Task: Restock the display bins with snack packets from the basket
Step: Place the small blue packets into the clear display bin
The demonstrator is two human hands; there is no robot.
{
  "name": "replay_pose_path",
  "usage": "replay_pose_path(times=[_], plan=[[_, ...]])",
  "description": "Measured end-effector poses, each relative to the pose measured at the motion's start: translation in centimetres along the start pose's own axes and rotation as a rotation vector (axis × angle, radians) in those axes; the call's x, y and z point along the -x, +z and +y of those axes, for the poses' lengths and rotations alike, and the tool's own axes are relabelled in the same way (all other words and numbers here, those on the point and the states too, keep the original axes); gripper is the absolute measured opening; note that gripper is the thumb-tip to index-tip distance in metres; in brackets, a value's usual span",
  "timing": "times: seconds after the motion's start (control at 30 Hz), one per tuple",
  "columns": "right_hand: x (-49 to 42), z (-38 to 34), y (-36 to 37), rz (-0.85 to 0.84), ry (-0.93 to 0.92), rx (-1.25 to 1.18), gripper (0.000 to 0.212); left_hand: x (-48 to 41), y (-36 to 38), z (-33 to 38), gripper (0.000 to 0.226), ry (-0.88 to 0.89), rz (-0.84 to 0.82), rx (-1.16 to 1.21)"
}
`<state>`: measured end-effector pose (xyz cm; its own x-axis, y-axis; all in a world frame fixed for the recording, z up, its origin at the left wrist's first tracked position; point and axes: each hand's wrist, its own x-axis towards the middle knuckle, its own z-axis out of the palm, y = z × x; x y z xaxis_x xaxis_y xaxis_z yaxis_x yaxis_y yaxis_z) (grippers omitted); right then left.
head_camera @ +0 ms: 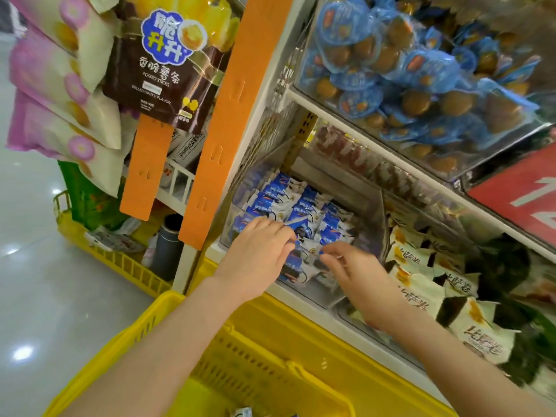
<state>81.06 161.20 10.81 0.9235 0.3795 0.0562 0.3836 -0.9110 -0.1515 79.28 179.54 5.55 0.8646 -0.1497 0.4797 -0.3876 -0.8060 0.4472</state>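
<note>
Both my hands reach into a clear display bin on the lower shelf, filled with rows of blue-and-white snack packets. My left hand pinches blue-and-white packets at the bin's front. My right hand pinches the same bunch from the right side. Below, the yellow basket sits under my forearms; one small packet shows at its bottom edge.
To the right is a bin of white-and-black packets. Above is a bin of blue-wrapped brown snacks. Orange strips with hanging chip bags stand left. A second yellow basket sits on the grey floor.
</note>
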Motion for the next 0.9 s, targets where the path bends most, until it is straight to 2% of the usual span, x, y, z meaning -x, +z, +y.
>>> replay_pose_path(times=[0.1,0.17,0.27,0.33,0.4,0.5,0.63,0.7,0.8,0.9], plan=[[3.9,0.3,2.2,0.092,-0.108,0.009,0.049,0.8,0.0,0.6,0.035,-0.019,-0.011,-0.012],[5.6,0.8,3.7,0.196,-0.152,0.017,0.052,2.0,0.3,1.5,0.037,-0.052,0.012,-0.004],[8.0,1.6,6.6,0.358,-0.241,-0.069,0.04,4.8,1.6,3.0,0.034,-0.005,0.075,-0.022],[9.8,2.1,9.6,0.358,-0.25,-0.157,0.033,7.1,3.6,3.1,0.031,0.034,0.041,-0.087],[11.5,2.6,13.2,0.247,-0.19,-0.193,0.026,9.8,6.3,2.5,0.028,-0.02,-0.118,-0.104],[13.7,3.4,19.5,-0.129,-0.001,-0.217,0.029,14.8,11.4,0.3,0.027,-0.18,-0.414,-0.073],[16.0,4.8,27.5,-0.554,0.149,-0.207,0.039,21.4,16.3,-2.5,0.029,-0.277,-0.796,-0.051],[17.0,5.1,30.3,-0.737,0.239,-0.225,0.046,23.7,18.1,-3.5,0.031,-0.327,-0.933,-0.001],[18.2,5.5,33.2,-0.796,0.413,-0.24,0.043,25.7,20.5,-4.5,0.036,-0.422,-1.009,0.091],[18.6,5.6,35.0,-0.848,0.421,-0.124,0.047,26.7,22.9,-5.1,0.044,-0.445,-1.042,0.122]])
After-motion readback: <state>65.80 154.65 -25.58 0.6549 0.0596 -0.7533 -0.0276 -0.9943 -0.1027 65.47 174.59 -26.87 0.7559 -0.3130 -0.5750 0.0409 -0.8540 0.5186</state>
